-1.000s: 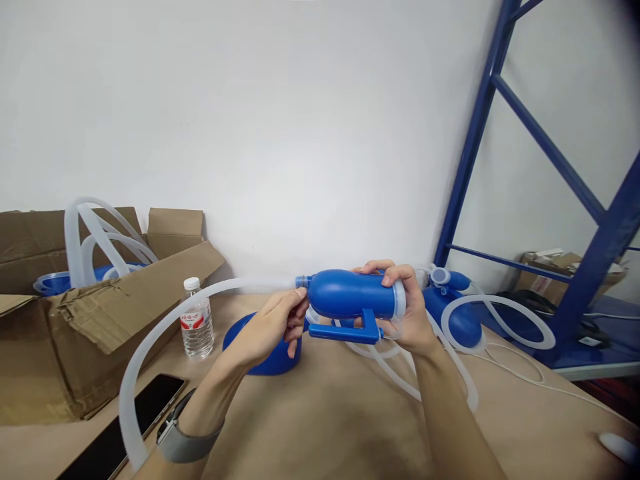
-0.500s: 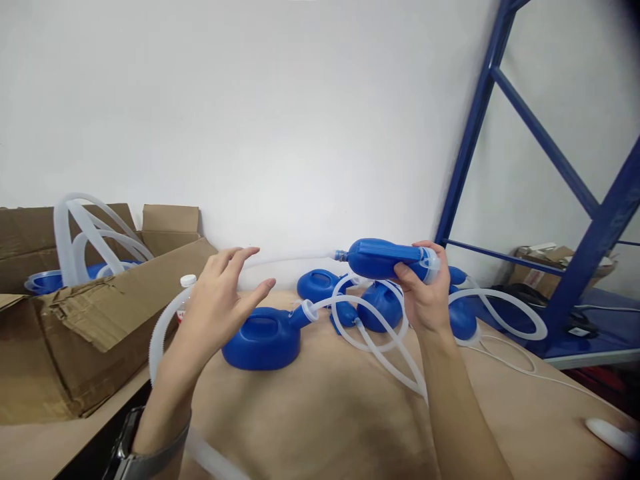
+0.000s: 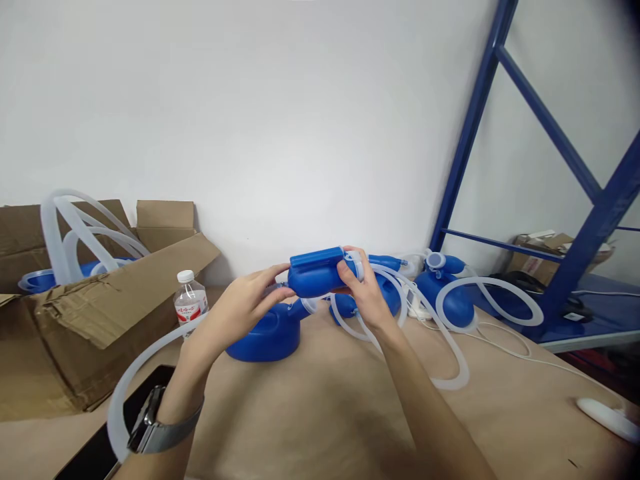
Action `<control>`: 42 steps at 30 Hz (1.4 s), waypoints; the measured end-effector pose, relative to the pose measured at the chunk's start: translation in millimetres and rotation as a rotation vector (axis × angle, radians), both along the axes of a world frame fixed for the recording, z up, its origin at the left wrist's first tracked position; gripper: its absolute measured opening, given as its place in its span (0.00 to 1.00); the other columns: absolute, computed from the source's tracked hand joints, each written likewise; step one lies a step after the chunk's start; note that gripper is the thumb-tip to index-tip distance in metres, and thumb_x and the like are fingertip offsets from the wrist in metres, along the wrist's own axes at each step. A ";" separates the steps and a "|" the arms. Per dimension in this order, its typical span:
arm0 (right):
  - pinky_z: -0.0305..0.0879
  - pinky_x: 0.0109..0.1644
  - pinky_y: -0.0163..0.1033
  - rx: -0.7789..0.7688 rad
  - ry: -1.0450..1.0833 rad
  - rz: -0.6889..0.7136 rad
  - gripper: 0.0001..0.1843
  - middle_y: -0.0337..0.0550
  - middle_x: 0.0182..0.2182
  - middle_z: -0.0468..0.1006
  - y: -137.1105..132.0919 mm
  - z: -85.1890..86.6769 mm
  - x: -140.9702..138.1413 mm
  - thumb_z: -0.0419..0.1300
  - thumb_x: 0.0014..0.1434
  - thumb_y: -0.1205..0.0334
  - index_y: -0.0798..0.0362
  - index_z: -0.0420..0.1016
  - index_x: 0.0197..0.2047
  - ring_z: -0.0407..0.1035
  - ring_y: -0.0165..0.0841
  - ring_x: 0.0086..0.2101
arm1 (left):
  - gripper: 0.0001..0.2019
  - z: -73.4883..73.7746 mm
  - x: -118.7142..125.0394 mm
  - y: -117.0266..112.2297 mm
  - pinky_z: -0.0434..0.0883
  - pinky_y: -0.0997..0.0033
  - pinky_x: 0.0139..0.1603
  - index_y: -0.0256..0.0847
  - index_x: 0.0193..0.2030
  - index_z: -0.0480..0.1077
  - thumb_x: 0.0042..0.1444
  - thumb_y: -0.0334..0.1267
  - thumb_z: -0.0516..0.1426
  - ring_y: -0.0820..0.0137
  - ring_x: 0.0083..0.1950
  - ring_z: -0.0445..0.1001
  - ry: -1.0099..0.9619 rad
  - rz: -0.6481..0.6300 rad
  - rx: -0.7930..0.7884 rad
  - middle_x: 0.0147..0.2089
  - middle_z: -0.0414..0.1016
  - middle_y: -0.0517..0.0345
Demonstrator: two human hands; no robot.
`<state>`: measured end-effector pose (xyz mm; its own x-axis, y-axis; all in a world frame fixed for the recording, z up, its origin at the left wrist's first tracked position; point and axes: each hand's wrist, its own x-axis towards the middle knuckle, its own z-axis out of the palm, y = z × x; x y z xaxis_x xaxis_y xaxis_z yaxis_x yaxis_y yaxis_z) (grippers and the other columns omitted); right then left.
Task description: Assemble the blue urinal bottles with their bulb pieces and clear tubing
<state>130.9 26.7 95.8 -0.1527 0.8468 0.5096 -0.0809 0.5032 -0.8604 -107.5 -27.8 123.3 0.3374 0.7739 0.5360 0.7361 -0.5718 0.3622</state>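
Probably light, hollow, stiff-walled plastic, slippery if damp: blue container held above table. Right hand clamped round clear-rimmed end, likely best hold; left hand brackets neck end, whether pinching hard to tell.

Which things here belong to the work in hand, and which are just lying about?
Likely belong:
blue container in the right hand
translucent tube by the left hand
similar blue containers on the table
cardboard box holding tubes

Likely just lying about:
water bottle
black phone
white mouse
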 end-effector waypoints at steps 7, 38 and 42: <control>0.63 0.65 0.56 -0.060 -0.585 -0.078 0.45 0.55 0.65 0.68 26.5 -23.9 8.5 0.58 0.64 0.35 0.43 0.48 0.76 0.65 0.48 0.63 | 0.24 -0.5 -27.7 8.7 0.71 0.62 0.48 0.41 0.53 0.77 0.65 0.59 0.55 0.56 0.48 0.79 0.038 0.341 0.100 0.48 0.81 0.49; 0.34 0.73 0.66 0.463 -1.172 -0.459 0.31 0.55 0.51 0.80 51.0 -99.7 -39.2 0.56 0.69 0.39 0.53 0.72 0.63 0.70 0.50 0.54 | 0.16 -66.6 -14.3 73.6 0.67 0.62 0.39 0.41 0.56 0.68 0.68 0.31 0.44 0.49 0.48 0.81 0.433 0.824 -0.142 0.48 0.81 0.40; 0.38 0.72 0.65 0.409 -1.144 -0.494 0.29 0.55 0.50 0.81 47.7 -99.3 -41.6 0.58 0.67 0.40 0.53 0.74 0.60 0.70 0.51 0.53 | 0.16 -53.1 -15.7 64.0 0.67 0.62 0.37 0.42 0.54 0.69 0.64 0.28 0.47 0.48 0.47 0.81 0.529 0.770 -0.095 0.47 0.82 0.41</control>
<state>89.3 74.4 -3.5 -0.3869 0.7539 0.5310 0.8556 0.5083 -0.0982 -123.2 36.2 70.2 -0.1042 0.9183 0.3819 0.9818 0.1562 -0.1078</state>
